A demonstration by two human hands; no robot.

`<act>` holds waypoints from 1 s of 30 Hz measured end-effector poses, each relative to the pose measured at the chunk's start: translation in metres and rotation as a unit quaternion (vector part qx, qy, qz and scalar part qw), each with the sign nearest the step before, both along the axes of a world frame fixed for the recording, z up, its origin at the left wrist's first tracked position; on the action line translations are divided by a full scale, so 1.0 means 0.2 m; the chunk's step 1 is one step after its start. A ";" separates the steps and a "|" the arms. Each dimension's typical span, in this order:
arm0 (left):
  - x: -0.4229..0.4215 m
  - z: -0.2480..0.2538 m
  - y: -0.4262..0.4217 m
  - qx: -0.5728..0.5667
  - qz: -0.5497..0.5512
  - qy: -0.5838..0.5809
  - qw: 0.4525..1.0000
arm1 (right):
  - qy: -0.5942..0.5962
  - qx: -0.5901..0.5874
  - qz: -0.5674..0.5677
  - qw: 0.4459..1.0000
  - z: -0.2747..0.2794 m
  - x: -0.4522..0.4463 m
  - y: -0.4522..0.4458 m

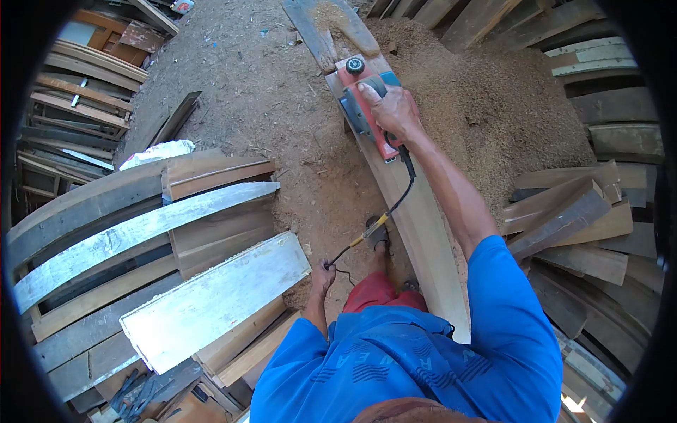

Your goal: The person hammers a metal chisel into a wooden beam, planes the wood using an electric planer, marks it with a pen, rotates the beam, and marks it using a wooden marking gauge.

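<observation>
My right hand [395, 113] is wrapped round the handle of a red and grey electric planer [357, 116]. The planer rests on the far part of a long wooden board [427, 236], which runs from beside my body away from me. A black power cord [407, 192] leaves the planer's rear and curves down to the left, with yellow tape [376, 224] round part of it. Low on the left, my left hand [323, 277] is closed round this cord, off the board. The planer's underside is hidden.
A bench plank [310, 32] continues beyond the board. Wood shavings [493, 106] are heaped to the right. Stacked planks [564, 211] stand at right, and a white-faced board [218, 299] lies on more timber at left. My foot [377, 229] is beside the board.
</observation>
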State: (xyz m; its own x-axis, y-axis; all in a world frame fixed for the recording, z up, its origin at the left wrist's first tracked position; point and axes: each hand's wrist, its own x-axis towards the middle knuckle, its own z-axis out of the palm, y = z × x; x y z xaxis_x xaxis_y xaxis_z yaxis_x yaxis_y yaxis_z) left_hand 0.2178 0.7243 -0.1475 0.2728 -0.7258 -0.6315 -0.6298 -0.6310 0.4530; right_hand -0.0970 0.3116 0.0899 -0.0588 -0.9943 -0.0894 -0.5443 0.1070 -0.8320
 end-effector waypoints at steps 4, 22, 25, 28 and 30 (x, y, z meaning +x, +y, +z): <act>0.02 -0.03 -0.06 -0.011 0.001 0.006 1.000 | 0.022 0.013 -0.008 1.000 0.01 0.05 -0.16; -0.04 0.18 -0.40 -0.035 -0.094 -0.034 0.994 | -0.255 0.080 -0.121 0.956 0.06 -0.05 -0.12; -0.11 0.21 -0.56 -0.168 -0.095 -0.051 0.980 | -0.321 0.086 -0.170 0.928 -0.02 -0.27 0.32; -0.26 0.40 -0.94 -0.338 -0.177 -0.061 0.922 | -0.354 0.091 -0.251 0.897 -0.06 -0.43 0.82; -0.43 0.62 -1.20 -0.408 -0.265 -0.069 0.871 | -0.385 0.084 -0.310 0.865 -0.10 -0.52 1.14</act>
State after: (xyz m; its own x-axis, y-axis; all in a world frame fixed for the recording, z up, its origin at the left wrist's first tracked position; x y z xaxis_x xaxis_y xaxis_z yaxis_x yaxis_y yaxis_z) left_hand 0.1308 0.4850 -0.0232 -0.2048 -0.9645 0.1668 -0.8188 0.2622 0.5107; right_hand -0.2017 0.5392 0.0705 -0.4346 -0.7623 -0.4797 0.3703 0.3343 -0.8667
